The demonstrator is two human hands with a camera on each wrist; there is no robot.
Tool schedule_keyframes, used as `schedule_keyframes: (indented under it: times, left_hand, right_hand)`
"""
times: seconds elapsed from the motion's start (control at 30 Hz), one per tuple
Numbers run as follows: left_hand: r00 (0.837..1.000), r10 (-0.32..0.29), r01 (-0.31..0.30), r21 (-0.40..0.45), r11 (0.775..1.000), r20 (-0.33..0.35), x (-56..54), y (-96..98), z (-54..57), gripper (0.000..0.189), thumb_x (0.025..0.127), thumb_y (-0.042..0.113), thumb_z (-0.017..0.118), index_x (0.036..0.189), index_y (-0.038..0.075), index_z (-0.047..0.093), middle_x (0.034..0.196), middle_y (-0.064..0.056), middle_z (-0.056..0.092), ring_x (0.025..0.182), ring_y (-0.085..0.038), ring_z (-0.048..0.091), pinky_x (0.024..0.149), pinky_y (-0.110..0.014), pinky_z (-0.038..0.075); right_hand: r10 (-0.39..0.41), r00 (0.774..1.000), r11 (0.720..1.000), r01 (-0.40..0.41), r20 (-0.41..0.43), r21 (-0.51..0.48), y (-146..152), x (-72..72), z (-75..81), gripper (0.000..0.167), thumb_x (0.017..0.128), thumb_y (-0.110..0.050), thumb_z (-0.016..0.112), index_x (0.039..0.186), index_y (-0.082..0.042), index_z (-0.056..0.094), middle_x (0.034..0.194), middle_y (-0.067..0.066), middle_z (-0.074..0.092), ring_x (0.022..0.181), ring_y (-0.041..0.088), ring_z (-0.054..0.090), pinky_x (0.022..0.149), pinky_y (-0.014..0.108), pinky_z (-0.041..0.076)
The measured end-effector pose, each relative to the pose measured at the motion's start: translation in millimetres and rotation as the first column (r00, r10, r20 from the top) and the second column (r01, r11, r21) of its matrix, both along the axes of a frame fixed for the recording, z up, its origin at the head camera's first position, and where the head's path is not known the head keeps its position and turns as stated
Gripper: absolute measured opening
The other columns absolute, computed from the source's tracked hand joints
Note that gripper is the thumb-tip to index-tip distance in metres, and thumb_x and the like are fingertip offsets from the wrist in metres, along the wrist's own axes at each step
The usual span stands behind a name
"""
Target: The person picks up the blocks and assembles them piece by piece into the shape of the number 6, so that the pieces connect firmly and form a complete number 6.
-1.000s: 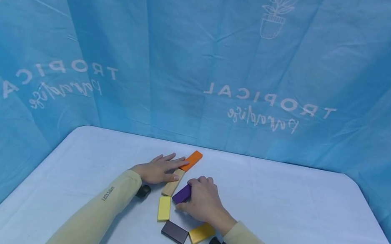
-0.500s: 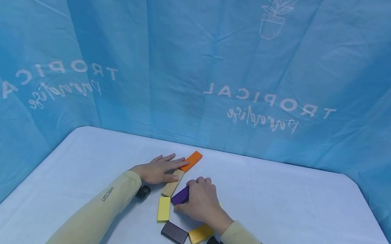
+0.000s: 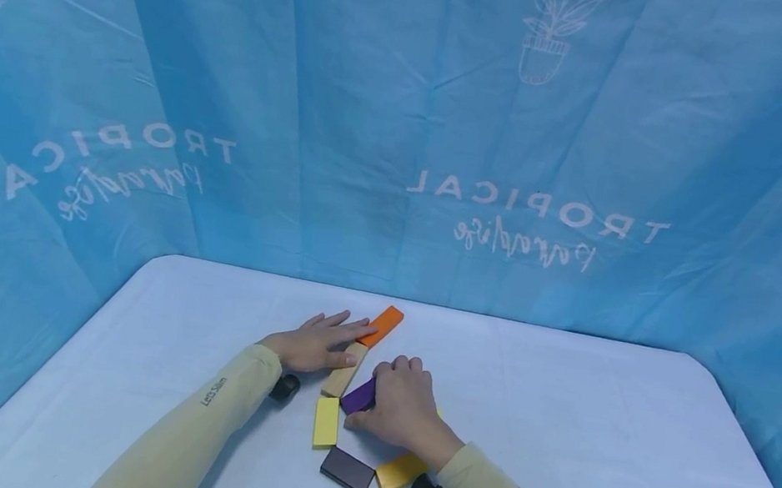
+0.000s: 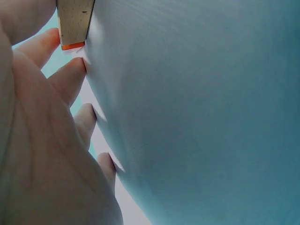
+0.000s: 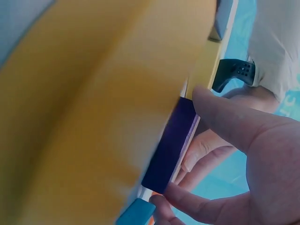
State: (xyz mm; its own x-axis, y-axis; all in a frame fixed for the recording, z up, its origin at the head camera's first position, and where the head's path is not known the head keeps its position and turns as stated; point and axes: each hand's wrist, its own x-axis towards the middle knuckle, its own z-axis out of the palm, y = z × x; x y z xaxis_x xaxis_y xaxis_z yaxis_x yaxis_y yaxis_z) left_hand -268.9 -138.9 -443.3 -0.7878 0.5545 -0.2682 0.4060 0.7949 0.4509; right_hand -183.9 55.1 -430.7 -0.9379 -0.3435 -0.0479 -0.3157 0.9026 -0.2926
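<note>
In the head view my left hand (image 3: pixel 315 344) lies with its fingers spread. Its index finger touches the orange block (image 3: pixel 386 324), and its thumb rests at the plain wooden block (image 3: pixel 344 374). My right hand (image 3: pixel 401 404) holds the purple block (image 3: pixel 359 397) by its ends between thumb and fingers, as the right wrist view shows. The purple block's near corner lies close to the yellow block (image 3: pixel 326 423). Part of the purple block is hidden by the right hand in the head view. A teal block (image 5: pixel 136 213) shows beside the right fingertips in the right wrist view.
A dark block (image 3: pixel 347 471) and a golden-yellow block (image 3: pixel 400 473) lie nearest the person, continuing the curved row. A sliver of another yellow piece (image 3: pixel 439 412) shows behind the right hand. A blue printed curtain (image 3: pixel 411 112) hangs behind the white table (image 3: pixel 564 405).
My right hand has shifted slightly left with the purple block, bringing it nearer the yellow block. The left hand stays in place.
</note>
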Motion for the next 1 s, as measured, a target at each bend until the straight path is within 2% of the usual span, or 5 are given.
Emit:
schedule_keyframes:
  times: [0.17,0.4,0.8,1.0]
  left_hand:
    - [1.000,-0.006,0.006,0.012,1.000,-0.005,0.6,-0.6,-0.2,0.067,0.103,0.051,0.047,0.161,0.025,0.027,0.167,-0.001,0.020,0.155,-0.030,0.004,0.122,-0.055,-0.001]
    - [1.000,-0.012,0.012,0.017,1.000,-0.006,1.0,-1.7,0.7,0.066,0.104,0.051,0.046,0.161,0.025,0.026,0.167,-0.001,0.020,0.155,-0.029,0.003,0.122,-0.055,-0.001]
    - [1.000,0.009,-0.009,0.027,1.000,0.002,2.0,-1.8,0.5,0.066,0.103,0.052,0.047,0.161,0.024,0.028,0.167,-0.001,0.022,0.155,-0.030,0.005,0.122,-0.055,0.000]
    - [1.000,0.003,-0.003,0.019,1.000,-0.007,-0.3,-1.0,-1.5,0.067,0.103,0.052,0.048,0.161,0.025,0.028,0.167,-0.001,0.022,0.155,-0.030,0.004,0.122,-0.056,0.000]
  right_hand:
    - [0.023,1.000,0.999,-0.023,0.004,-0.032,3.7,-0.3,2.4,0.071,0.071,-0.051,0.089,0.121,-0.005,0.067,0.105,0.010,0.062,0.097,0.025,0.048,0.080,0.040,0.043]
    - [0.044,0.999,0.996,-0.044,-0.006,-0.072,8.1,-2.6,4.5,0.058,0.075,-0.043,0.088,0.117,-0.005,0.071,0.103,0.007,0.065,0.094,0.023,0.049,0.079,0.039,0.043]
    - [0.023,1.000,0.995,-0.023,0.000,-0.093,8.7,-2.8,1.0,0.053,0.076,-0.040,0.088,0.113,-0.006,0.072,0.099,0.005,0.065,0.092,0.022,0.049,0.078,0.038,0.042]
    - [-0.006,0.999,0.979,0.013,0.038,-0.202,20.6,-3.6,3.5,0.054,0.079,-0.036,0.087,0.123,-0.009,0.069,0.119,0.007,0.065,0.109,0.026,0.049,0.092,0.044,0.045]
